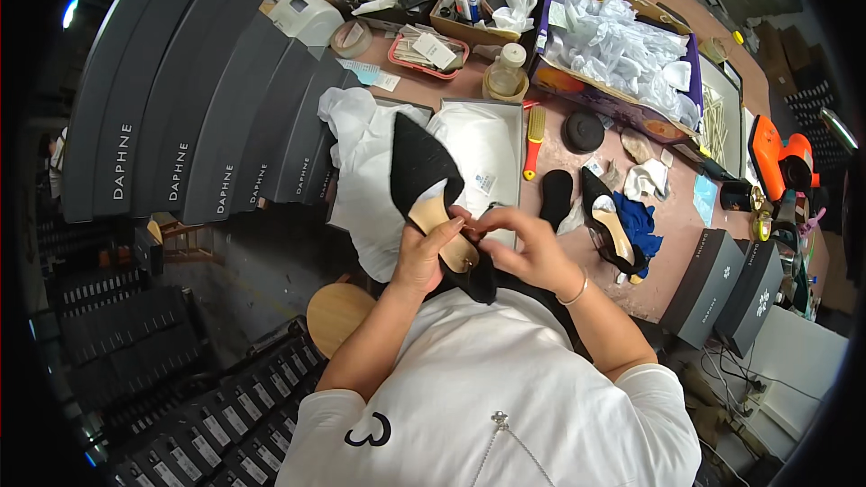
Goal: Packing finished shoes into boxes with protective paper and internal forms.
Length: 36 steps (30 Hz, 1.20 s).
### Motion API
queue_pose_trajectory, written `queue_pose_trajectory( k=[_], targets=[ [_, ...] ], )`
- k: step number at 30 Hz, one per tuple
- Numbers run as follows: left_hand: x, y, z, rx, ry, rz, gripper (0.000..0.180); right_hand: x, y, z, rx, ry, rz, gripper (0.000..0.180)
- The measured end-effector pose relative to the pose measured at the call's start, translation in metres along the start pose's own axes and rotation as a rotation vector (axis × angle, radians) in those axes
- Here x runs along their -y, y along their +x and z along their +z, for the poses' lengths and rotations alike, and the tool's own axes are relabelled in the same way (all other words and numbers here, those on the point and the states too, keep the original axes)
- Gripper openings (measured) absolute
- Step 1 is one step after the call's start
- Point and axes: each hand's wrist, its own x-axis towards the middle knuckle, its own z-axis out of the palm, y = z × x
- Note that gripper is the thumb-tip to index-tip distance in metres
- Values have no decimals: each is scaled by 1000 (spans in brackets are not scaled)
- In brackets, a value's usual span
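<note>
A black pointed-toe shoe with a tan insole is held close to my chest, toe pointing away from me. My left hand grips it from below around the middle. My right hand pinches at the heel end of the same shoe, fingers curled around a thin strap or edge. A second black shoe with a tan insole lies on the pinkish table to the right, beside a blue cloth.
An open white shoebox lined with white paper sits just beyond the shoe. A row of dark grey shoeboxes stands at left. An orange brush, a black round lid, a cardboard box of white stuffing and two dark boxes lie around.
</note>
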Motion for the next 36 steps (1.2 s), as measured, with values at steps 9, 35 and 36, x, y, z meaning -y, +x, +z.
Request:
queue_pose_trajectory(
  k=[9, 35, 36],
  targets=[
    [-27, -7, 16, 32, 353, 85, 20, -15, -31, -1, -268, 627, 329, 9],
    [-127, 62, -60, -256, 1117, 178, 40, 17, -31, -27, 303, -214, 373, 86],
    [-133, 80, -90, -395, 1318, 267, 44, 18, -29, -27, 278, -165, 384, 86]
  ],
)
